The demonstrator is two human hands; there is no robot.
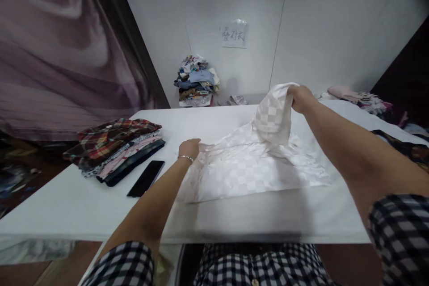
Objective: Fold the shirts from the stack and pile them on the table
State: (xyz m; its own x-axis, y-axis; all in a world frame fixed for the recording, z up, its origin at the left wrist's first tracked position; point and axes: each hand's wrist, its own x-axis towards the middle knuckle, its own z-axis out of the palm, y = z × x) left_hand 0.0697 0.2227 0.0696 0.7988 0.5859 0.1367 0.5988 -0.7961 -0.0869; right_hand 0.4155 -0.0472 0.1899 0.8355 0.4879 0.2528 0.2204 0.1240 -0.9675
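Head view. The left hand is closed on the near-left edge of a white checkered garment lying mid-counter; the right hand pinches a raised fold of it above the far side. Fingertips of both hands are hidden by cloth. The white counter also carries a folded stack of clothes and a black phone; a clothes pile sits against the pale wall.

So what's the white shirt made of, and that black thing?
The shirt looks like thin, soft woven cloth with a faint checker sheen; it droops from the right hand. The black thing, likely a phone, looks like smooth glossy glass or plastic.
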